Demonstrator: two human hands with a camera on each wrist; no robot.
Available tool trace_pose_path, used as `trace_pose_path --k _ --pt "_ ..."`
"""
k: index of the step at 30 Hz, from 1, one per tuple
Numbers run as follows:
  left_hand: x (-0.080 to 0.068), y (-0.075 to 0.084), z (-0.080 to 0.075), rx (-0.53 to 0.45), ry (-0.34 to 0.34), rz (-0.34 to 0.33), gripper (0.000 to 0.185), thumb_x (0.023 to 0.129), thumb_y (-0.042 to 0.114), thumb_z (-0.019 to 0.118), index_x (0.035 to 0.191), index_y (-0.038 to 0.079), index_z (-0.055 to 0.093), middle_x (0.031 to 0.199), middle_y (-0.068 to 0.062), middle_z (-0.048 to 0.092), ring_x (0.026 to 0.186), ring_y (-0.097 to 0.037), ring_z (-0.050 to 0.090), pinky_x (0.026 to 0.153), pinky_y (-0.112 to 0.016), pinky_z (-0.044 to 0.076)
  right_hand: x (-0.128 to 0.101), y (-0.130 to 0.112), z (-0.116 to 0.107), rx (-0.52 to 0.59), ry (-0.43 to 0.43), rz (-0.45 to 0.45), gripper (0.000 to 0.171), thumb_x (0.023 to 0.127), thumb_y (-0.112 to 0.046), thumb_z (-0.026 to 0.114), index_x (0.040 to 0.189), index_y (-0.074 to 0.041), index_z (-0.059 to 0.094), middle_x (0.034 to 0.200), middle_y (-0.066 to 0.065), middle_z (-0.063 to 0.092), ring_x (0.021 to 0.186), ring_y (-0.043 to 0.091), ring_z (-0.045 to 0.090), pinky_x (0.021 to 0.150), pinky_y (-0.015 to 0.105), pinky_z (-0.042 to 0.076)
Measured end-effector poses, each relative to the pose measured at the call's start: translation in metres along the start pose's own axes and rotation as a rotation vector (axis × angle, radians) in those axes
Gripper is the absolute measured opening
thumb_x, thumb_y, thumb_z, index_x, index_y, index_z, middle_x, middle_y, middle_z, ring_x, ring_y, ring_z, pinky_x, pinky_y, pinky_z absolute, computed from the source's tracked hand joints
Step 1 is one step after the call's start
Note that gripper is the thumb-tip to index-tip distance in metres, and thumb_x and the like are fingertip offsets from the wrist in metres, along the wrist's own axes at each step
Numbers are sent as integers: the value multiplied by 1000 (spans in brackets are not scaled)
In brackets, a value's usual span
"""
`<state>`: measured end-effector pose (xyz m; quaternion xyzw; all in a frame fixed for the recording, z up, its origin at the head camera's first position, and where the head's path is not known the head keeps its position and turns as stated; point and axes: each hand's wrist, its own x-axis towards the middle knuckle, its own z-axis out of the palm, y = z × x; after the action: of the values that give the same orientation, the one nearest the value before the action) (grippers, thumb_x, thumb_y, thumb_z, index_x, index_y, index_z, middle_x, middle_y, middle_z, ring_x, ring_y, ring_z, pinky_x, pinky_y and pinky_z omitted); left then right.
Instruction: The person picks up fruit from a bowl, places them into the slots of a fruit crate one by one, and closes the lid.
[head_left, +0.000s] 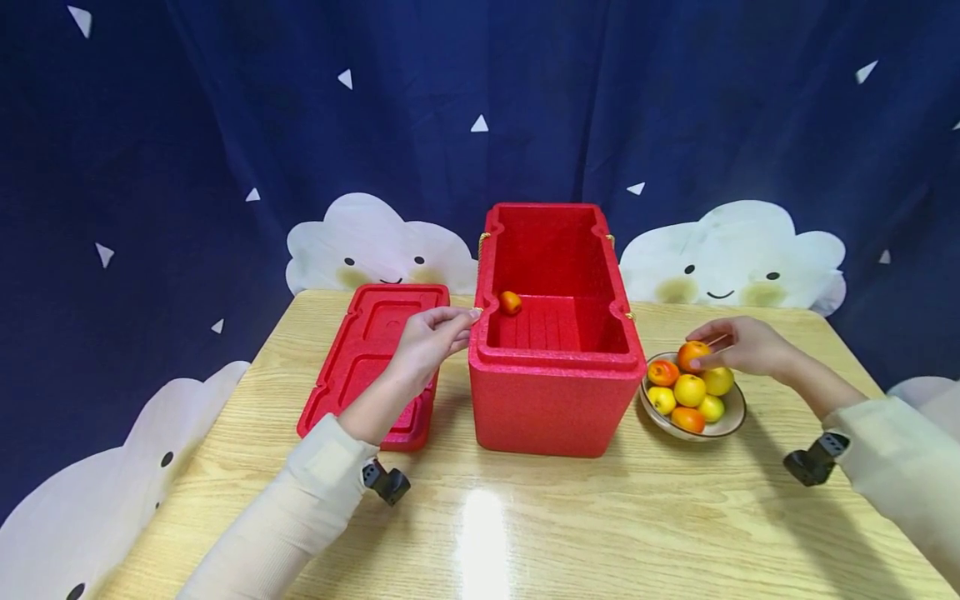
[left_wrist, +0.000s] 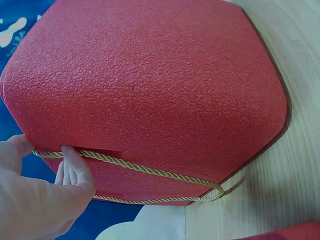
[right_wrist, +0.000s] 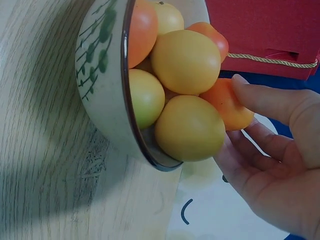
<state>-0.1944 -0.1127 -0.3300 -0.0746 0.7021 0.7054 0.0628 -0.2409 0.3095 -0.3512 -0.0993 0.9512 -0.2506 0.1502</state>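
an orange-red fruit is gripped by the right hand at the far side of the bowl, with the thumb set on one side and fingers curled on the other. yellow fruit is overlapped by it in the right wrist view; whether any of its weight is borne by the bowl cannot be told.

two other orange-red fruits and four yellow fruits, one tinged with green, are piled in the bowl, whose pale outer wall is painted with green leaves and whose rim is edged in dark brown.

the near left part of the rim of the red foam box is pinched by the left hand. in the left wrist view the gold rope handle is touched by one digit, beside the slot in the box wall; the other fingers are partly hidden.

one orange fruit is contained in the box, lying on the floor against the left wall. the red lid is laid flat to the left of the box and is partly covered by the left forearm. bowl, box and lid are all supported by the wooden table. behind it, a dark blue curtain is decorated with white triangles and smiling clouds.
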Motion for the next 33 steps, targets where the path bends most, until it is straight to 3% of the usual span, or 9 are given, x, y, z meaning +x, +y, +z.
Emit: trace_pose_path --k 18,25,33 --pt "1 0 -1 13 3 -16 34 92 23 62 119 2 61 117 -14 66 85 -9 68 98 -33 54 -5 -5 -7 15 21 -40 55 81 -31 76 120 4 61 114 21 68 87 8 60 72 15 49" --pt "1 -1 0 0 4 8 34 92 20 62 119 -1 61 115 -15 67 81 -8 69 96 -34 54 -6 -9 -11 6 32 -57 56 80 -32 77 121 3 61 114 21 68 87 5 60 72 14 49" --pt "0 0 0 7 4 1 35 92 21 62 120 0 61 119 -17 66 86 -11 69 98 -35 53 -8 -15 -17 20 40 -89 50 82 -26 75 120 4 61 110 19 70 81 -2 59 71 14 51"
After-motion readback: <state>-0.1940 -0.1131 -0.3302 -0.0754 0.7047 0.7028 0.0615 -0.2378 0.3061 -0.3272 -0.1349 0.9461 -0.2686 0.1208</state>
